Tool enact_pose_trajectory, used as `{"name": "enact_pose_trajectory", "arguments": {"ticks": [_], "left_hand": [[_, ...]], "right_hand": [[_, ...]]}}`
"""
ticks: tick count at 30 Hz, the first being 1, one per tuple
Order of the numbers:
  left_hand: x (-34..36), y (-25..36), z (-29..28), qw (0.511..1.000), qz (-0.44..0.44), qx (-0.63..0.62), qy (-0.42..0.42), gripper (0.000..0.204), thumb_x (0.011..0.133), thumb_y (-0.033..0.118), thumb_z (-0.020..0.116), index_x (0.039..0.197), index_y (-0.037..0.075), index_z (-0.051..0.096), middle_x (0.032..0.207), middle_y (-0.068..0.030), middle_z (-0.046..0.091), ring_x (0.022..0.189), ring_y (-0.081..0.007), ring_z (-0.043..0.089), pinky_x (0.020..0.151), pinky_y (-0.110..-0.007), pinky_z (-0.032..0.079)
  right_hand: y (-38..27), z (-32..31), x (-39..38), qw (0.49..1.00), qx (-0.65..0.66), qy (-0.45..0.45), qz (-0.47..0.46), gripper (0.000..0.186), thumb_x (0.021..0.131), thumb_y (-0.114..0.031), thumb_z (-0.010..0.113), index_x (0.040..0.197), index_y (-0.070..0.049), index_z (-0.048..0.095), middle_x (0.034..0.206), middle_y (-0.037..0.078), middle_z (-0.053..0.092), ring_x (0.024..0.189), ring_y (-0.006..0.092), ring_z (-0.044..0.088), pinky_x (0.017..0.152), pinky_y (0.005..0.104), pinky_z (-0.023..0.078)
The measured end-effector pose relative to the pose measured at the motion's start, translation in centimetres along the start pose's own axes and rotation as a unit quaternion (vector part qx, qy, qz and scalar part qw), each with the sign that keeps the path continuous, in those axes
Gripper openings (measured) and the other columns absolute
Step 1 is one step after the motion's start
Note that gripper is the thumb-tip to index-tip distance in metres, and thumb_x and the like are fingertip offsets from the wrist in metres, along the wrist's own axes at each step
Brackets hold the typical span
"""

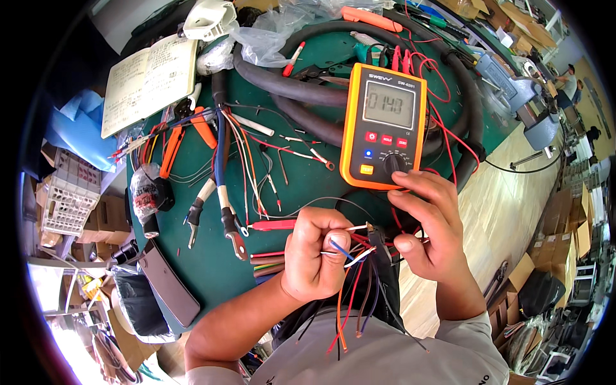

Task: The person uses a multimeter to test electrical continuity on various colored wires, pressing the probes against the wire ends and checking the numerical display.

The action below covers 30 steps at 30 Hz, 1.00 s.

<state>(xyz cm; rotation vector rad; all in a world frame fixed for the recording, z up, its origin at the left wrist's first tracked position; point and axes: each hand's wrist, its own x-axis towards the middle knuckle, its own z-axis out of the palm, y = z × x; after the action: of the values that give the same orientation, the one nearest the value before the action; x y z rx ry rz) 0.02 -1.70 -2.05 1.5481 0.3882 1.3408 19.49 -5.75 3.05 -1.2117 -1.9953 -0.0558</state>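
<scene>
My left hand point(317, 253) is closed in a pinch around thin wires, among them a blue wire point(341, 249) and white ones. A red test probe point(273, 225) sticks out of the left side of the same fist; its tip is hard to make out. Beside that hand, a dark cable end point(377, 242) fans out into several coloured wires point(350, 308) hanging over my lap. My right hand point(433, 231) has its fingers apart, fingertips at the lower edge of an orange meter point(353, 144), close by its dial point(393, 164). The meter's screen is lit with digits.
On the green table point(256, 167) lie thick black cables point(295, 86), stripped wires with metal lugs point(234, 239), orange-handled pliers point(172, 151), an open notebook point(151, 83) and a dark phone-like slab point(169, 284). A blue-grey vise point(532, 122) stands at right. Cardboard boxes point(555, 250) sit beyond.
</scene>
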Motion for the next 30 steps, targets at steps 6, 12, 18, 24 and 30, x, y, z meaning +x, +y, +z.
{"name": "enact_pose_trajectory", "arguments": {"ticks": [6, 12, 18, 24, 30], "left_hand": [[-0.2, 0.2, -0.2, 1.0, -0.01, 0.025, -0.005, 0.015, 0.098, 0.013, 0.048, 0.102, 0.0, 0.043, 0.068, -0.001, 0.05, 0.055, -0.0049, 0.043, 0.051, -0.021, 0.039], [-0.2, 0.3, -0.1, 0.999, -0.015, 0.03, 0.0, 0.015, 0.098, 0.014, 0.05, 0.102, 0.001, 0.043, 0.068, -0.0013, 0.051, 0.056, -0.0052, 0.045, 0.052, -0.021, 0.04], [-0.3, 0.2, -0.2, 0.999, -0.015, 0.034, -0.007, 0.013, 0.098, 0.011, 0.049, 0.103, 0.001, 0.043, 0.072, -0.0031, 0.053, 0.059, -0.0059, 0.047, 0.054, -0.021, 0.041], [-0.3, 0.1, -0.3, 0.999, -0.004, 0.032, -0.005, 0.012, 0.097, 0.01, 0.048, 0.103, 0.0, 0.043, 0.074, -0.0039, 0.053, 0.059, -0.0064, 0.047, 0.054, -0.021, 0.041], [-0.3, 0.1, -0.3, 0.999, -0.003, 0.03, -0.011, 0.012, 0.098, 0.01, 0.048, 0.103, 0.0, 0.043, 0.074, -0.0044, 0.054, 0.059, -0.0067, 0.048, 0.054, -0.021, 0.041]], "right_hand": [[-0.8, 0.1, 0.2, 1.0, 0.018, -0.002, -0.013, 0.045, 0.087, -0.04, 0.061, 0.111, -0.001, 0.062, 0.119, 0.013, 0.059, 0.108, 0.0325, 0.054, 0.092, 0.0413, 0.043], [-1.0, 0.2, 0.4, 1.0, 0.021, -0.003, -0.022, 0.049, 0.088, -0.043, 0.06, 0.11, 0.001, 0.062, 0.116, 0.013, 0.061, 0.107, 0.0317, 0.055, 0.092, 0.0403, 0.044], [-1.2, 0.2, 0.4, 0.999, 0.032, -0.008, -0.023, 0.049, 0.088, -0.042, 0.061, 0.111, 0.001, 0.062, 0.116, 0.014, 0.061, 0.106, 0.0318, 0.055, 0.09, 0.0406, 0.045], [-1.3, 0.2, 0.4, 0.999, 0.032, -0.018, -0.023, 0.048, 0.087, -0.041, 0.062, 0.111, 0.001, 0.061, 0.116, 0.013, 0.06, 0.104, 0.032, 0.056, 0.089, 0.0407, 0.046], [-1.1, 0.3, 0.3, 0.999, 0.034, -0.019, -0.021, 0.048, 0.087, -0.041, 0.062, 0.111, 0.001, 0.061, 0.115, 0.014, 0.061, 0.104, 0.032, 0.056, 0.089, 0.0406, 0.046]]}}
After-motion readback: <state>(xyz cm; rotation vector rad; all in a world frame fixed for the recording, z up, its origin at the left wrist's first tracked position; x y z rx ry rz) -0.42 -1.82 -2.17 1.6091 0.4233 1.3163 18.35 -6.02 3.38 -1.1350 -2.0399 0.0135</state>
